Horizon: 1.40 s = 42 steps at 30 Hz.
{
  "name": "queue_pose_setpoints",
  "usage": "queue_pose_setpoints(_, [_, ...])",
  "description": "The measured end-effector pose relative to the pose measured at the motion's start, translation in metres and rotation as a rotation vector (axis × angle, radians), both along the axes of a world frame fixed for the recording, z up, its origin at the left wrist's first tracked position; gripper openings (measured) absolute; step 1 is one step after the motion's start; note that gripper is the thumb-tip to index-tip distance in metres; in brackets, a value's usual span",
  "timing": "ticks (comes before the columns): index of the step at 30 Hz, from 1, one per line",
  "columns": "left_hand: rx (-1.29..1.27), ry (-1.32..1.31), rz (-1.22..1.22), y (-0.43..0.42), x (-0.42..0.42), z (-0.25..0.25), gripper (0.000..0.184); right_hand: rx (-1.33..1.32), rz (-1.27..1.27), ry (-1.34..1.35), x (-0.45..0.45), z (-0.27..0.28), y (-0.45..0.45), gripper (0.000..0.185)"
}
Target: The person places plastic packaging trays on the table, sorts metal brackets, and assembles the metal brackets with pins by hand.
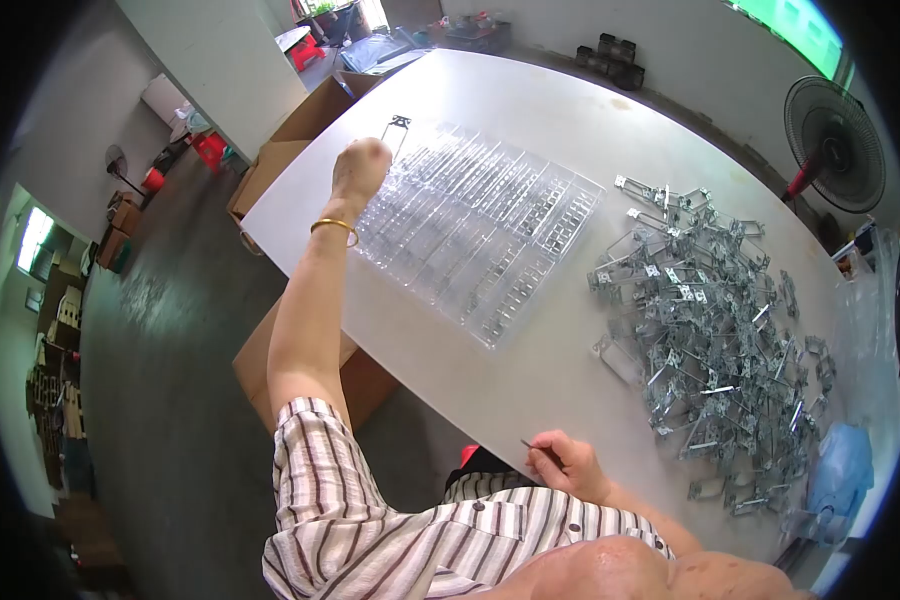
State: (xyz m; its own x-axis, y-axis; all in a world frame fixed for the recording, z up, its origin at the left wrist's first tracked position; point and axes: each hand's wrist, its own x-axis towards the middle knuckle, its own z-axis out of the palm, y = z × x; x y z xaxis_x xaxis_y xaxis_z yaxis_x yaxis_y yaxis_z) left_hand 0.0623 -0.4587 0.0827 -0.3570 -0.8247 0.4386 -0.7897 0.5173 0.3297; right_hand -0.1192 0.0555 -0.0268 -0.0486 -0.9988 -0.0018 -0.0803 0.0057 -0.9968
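No words, numbers, labels or signs can be read anywhere here.
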Motion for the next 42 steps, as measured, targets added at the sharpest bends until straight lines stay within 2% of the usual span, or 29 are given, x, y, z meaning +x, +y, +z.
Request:
queue_pose_setpoints(6, [0.027,-0.261,0.167,-0.067,-0.019,-0.013,0.022,-0.012,-0.056,0.01,0.001,-0.005,0.0,0.011])
queue_pose_setpoints(9, [-0.022,-0.255,0.138,-0.088,-0.026,-0.026,0.021,0.018,-0.085,0.001,0.001,-0.011,0.001,0.011])
queue_pose_setpoints(18, [0.234,-0.387,0.172,-0.115,-0.045,-0.042,0.024,0.103,-0.162,-0.082,0.001,-0.009,0.0,0.011])
queue_pose_setpoints(27, [0.238,-0.414,0.183,-0.117,-0.047,-0.046,0.029,0.115,-0.157,-0.092,0.0,-0.006,0.0,0.012])
queue_pose_setpoints(33, [0.121,-0.416,0.156,-0.109,-0.049,-0.036,0.031,0.099,-0.14,-0.024,-0.001,-0.005,-0.001,0.013])
queue_pose_setpoints(36, [-0.135,-0.454,0.043,-0.124,-0.053,-0.038,0.027,0.029,-0.118,0.063,-0.004,-0.008,-0.007,0.015])
queue_pose_setpoints(38, [-0.307,-0.282,-0.154,-0.132,-0.062,-0.044,0.022,-0.006,-0.119,0.067,-0.006,-0.006,-0.006,0.015])
queue_pose_setpoints(40, [-0.364,-0.335,-0.21,-0.079,-0.096,-0.015,0.022,0.004,-0.083,-0.008,-0.011,-0.011,-0.008,0.012])
queue_pose_setpoints(41, [-0.411,-0.256,-0.34,-0.079,-0.107,-0.019,0.022,0.034,-0.044,-0.071,-0.013,-0.015,-0.007,0.01])
queue_pose_setpoints(42, [-0.373,-0.178,-0.371,-0.034,-0.124,-0.002,0.02,0.006,-0.063,-0.093,-0.012,-0.012,-0.006,0.01])
